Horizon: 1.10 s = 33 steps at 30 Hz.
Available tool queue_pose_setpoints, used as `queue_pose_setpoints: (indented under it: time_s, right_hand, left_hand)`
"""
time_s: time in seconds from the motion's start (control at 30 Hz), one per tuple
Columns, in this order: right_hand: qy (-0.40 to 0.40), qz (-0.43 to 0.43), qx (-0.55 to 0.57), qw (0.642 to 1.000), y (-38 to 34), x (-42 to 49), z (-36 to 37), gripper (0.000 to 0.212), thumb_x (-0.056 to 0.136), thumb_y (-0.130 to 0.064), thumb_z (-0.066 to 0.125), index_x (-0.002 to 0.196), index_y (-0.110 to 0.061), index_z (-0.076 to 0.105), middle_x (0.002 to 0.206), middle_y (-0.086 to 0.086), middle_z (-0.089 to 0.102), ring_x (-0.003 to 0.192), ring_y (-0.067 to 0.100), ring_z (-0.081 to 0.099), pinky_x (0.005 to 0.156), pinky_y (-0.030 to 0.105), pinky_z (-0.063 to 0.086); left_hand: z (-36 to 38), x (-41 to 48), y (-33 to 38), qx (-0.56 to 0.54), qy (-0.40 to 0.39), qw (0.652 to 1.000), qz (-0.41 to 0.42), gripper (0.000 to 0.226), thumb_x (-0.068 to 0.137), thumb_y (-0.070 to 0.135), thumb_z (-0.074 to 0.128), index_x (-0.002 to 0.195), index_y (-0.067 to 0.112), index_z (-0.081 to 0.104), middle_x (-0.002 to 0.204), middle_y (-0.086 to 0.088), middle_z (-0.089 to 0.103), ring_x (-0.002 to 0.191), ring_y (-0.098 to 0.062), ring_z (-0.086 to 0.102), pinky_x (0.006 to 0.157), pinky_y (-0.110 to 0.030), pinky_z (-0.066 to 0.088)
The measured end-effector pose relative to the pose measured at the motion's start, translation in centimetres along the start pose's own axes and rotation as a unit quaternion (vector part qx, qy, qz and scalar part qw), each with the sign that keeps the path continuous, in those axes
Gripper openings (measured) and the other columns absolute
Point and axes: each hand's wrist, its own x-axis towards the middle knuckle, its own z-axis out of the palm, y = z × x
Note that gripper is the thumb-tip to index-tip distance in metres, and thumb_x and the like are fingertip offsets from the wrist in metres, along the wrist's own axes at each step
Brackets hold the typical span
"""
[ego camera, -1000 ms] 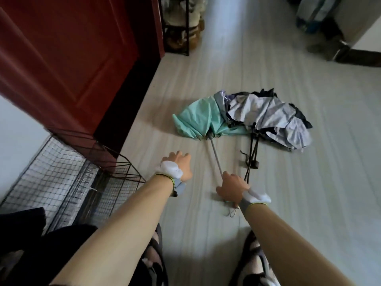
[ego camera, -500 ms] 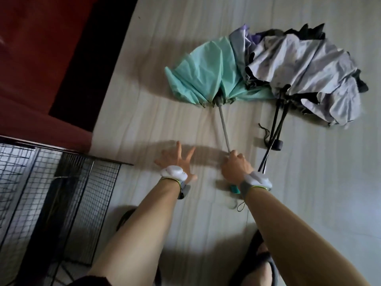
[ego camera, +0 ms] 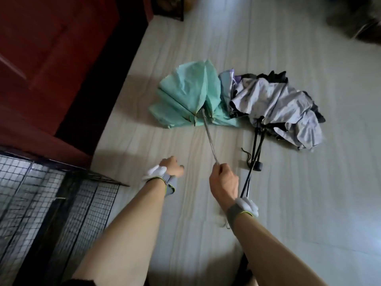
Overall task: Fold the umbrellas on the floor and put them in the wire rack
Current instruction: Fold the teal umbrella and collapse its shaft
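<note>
My right hand (ego camera: 223, 180) was closed tight round the handle end of the mint-green fabric umbrella (ego camera: 189, 96), whose thin silver shaft (ego camera: 209, 137) ran from my fist out to the half-collapsed canopy lying on the pale plank floor (ego camera: 309, 203). My left hand (ego camera: 172, 169) hung just left of it, fingers loosely curled, holding nothing. To the right, the crumpled grey-lilac umbrella with black lining (ego camera: 276, 102) lay with its canopy touching the green one, and its black shaft and handle (ego camera: 257, 166) ran close beside my right wrist. The black wire rack (ego camera: 41, 193) stood at the near left, by the dark red door (ego camera: 51, 48).

I judged the trouble lay in that contact. Lifting the green one by its end alone could drag the grey fabric along, or hook a rib in it. The shaft was fully out, so the loose canopy would swing and flop, and unfolded it would snag on the rack's mesh. My free hand needed to gather the panels first.
</note>
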Motion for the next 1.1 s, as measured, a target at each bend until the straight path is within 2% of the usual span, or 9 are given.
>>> queue_pose_setpoints:
  time_s: [0.17, 0.3, 0.43, 0.53, 0.63, 0.77, 0.83, 0.97, 1.1]
  right_hand:
    - [-0.002, -0.1, 0.095, 0.99, -3.0, -4.7, -4.0, 0.043, 0.104, -0.034, 0.046, 0.073, -0.004, 0.051, 0.064, 0.005, 0.058, 0.067, 0.029, 0.052, 0.06, 0.035, 0.034]
    - [-0.026, -0.16, 0.13, 0.978, -4.7, -9.7, -6.2, 0.048, 0.104, -0.038, 0.047, 0.073, 0.0, 0.048, 0.059, 0.003, 0.048, 0.061, 0.019, 0.038, 0.058, 0.036, 0.034]
    - [-0.028, -0.174, 0.155, 0.972, -4.1, -12.9, -7.0, 0.05, 0.104, -0.04, 0.047, 0.069, -0.005, 0.043, 0.056, -0.003, 0.043, 0.057, 0.016, 0.034, 0.056, 0.036, 0.033]
    - [-0.066, -0.187, 0.135, 0.971, -4.3, -14.6, -8.8, 0.045, 0.101, -0.042, 0.05, 0.069, -0.011, 0.055, 0.059, -0.006, 0.057, 0.056, 0.018, 0.05, 0.06, 0.043, 0.049]
    - [-0.095, -0.207, 0.016, 0.974, -6.1, -14.7, -12.1, 0.034, 0.099, -0.052, 0.054, 0.106, -0.021, 0.067, 0.1, -0.002, 0.072, 0.092, 0.02, 0.066, 0.081, 0.034, 0.052]
    - [-0.044, -0.208, 0.212, 0.954, -10.2, -14.4, -18.3, 0.081, 0.086, -0.064, 0.067, 0.147, -0.018, 0.04, 0.132, -0.001, 0.059, 0.114, 0.013, 0.059, 0.092, 0.024, 0.042]
    - [-0.033, -0.224, 0.307, 0.924, -12.1, -13.9, -20.7, 0.092, 0.077, -0.068, 0.076, 0.146, -0.022, 0.035, 0.129, 0.0, 0.06, 0.12, 0.019, 0.061, 0.096, 0.027, 0.046]
    - [-0.085, -0.142, 0.456, 0.874, -15.1, -12.8, -23.1, 0.082, 0.062, -0.065, 0.088, 0.129, -0.03, 0.053, 0.125, -0.007, 0.07, 0.115, 0.024, 0.067, 0.094, 0.05, 0.056]
    - [-0.002, -0.046, 0.538, 0.842, -13.7, -10.6, -22.7, 0.075, 0.057, -0.033, 0.098, 0.121, -0.013, 0.064, 0.106, 0.005, 0.077, 0.092, 0.027, 0.077, 0.078, 0.051, 0.064]
  left_hand:
    - [-6.7, -5.7, 3.9, -0.158, 0.004, 0.985, 0.074, 0.034, 0.101, 0.041, 0.046, 0.105, 0.01, 0.059, 0.114, -0.016, 0.064, 0.104, -0.034, 0.06, 0.08, -0.032, 0.042]
    - [-10.1, -11.4, 6.3, -0.491, -0.054, 0.862, 0.113, 0.021, 0.104, 0.034, 0.043, 0.114, 0.026, 0.06, 0.104, 0.0, 0.072, 0.081, -0.02, 0.064, 0.075, -0.03, 0.043]
    - [-12.3, -15.8, 7.3, -0.621, -0.032, 0.77, 0.143, 0.019, 0.105, 0.025, 0.039, 0.105, 0.024, 0.057, 0.085, 0.006, 0.073, 0.066, -0.015, 0.065, 0.06, -0.023, 0.041]
    - [-12.9, -18.5, 7.6, -0.62, 0.01, 0.765, 0.175, 0.01, 0.106, 0.028, 0.049, 0.099, 0.024, 0.054, 0.083, 0.003, 0.067, 0.058, -0.015, 0.06, 0.06, -0.024, 0.046]
    - [-12.6, -20.3, 7.3, -0.594, 0.071, 0.765, 0.237, 0.003, 0.102, 0.022, 0.06, 0.101, 0.02, 0.058, 0.076, -0.003, 0.066, 0.049, -0.016, 0.057, 0.05, -0.025, 0.05]
    - [-11.3, -21.7, 6.7, -0.446, 0.182, 0.826, 0.292, 0.018, 0.094, 0.043, 0.063, 0.106, 0.028, 0.064, 0.079, -0.002, 0.074, 0.067, -0.03, 0.069, 0.066, -0.044, 0.062]
    - [-10.1, -22.4, 6.3, -0.307, 0.254, 0.859, 0.322, 0.036, 0.09, 0.057, 0.053, 0.107, 0.029, 0.067, 0.088, -0.005, 0.075, 0.079, -0.033, 0.072, 0.075, -0.045, 0.06]
    - [-5.8, -24.2, 6.3, -0.104, 0.38, 0.794, 0.462, 0.028, 0.098, 0.025, 0.05, 0.123, 0.017, 0.061, 0.105, -0.017, 0.065, 0.084, -0.041, 0.064, 0.064, -0.041, 0.052]
    - [-3.2, -24.4, 5.5, -0.008, 0.338, 0.765, 0.548, 0.016, 0.102, 0.015, 0.05, 0.115, 0.024, 0.049, 0.1, -0.003, 0.054, 0.077, -0.025, 0.053, 0.056, -0.035, 0.044]
